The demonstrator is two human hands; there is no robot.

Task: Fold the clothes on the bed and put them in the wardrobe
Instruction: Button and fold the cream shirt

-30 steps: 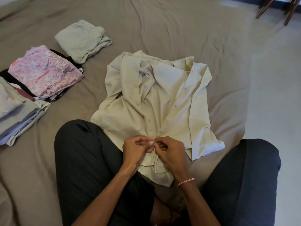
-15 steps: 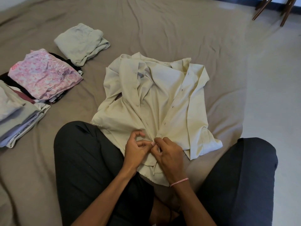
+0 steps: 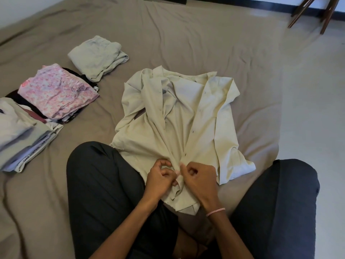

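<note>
A cream button-up shirt (image 3: 188, 116) lies front-up on the brown bed sheet (image 3: 186, 40), its hem between my crossed legs. My left hand (image 3: 160, 179) pinches the left front edge near the hem. My right hand (image 3: 198, 179) pinches the right front edge beside it, fingers curled, at a lower button. The upper part of the shirt front lies open with the collar rumpled. A sleeve is folded over on the right side.
Folded clothes sit on the left: a pale green piece (image 3: 98, 57), a pink floral piece (image 3: 57, 90) on dark garments, and a grey and white stack (image 3: 22, 133). The bed's right edge meets a pale floor (image 3: 315, 109). Wooden chair legs (image 3: 317, 14) stand at the far right.
Both hands stay at the lower shirt front, fingers working the edges together. The view has tilted slightly, so the shirt and stacks sit a little lower in frame.
</note>
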